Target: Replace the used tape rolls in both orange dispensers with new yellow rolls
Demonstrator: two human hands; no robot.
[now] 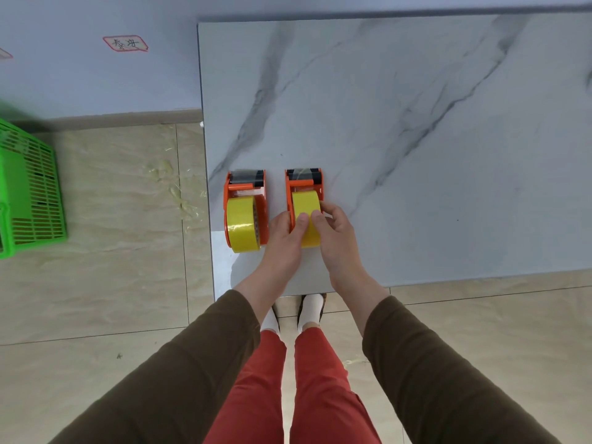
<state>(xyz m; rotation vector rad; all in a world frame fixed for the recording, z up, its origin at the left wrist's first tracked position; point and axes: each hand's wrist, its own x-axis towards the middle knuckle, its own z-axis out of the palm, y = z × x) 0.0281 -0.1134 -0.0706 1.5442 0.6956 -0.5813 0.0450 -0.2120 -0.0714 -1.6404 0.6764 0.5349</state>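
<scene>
Yellow roll [306, 216] in rt dispenser [304, 187], both hands' fingers [302, 219] on it

Orange dispensers [246, 200] [304, 184] side by side, yellow rolls [243, 225] [306, 206] loaded.

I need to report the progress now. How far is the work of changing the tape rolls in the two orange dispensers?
Nearly finished, by the look. The left dispenser already carries a yellow roll, untouched. Both hands, left hand and right hand, hold the yellow roll in the right dispenser on the marble table. Left: perhaps seating that roll; whether its tape is threaded is unclear.
</scene>
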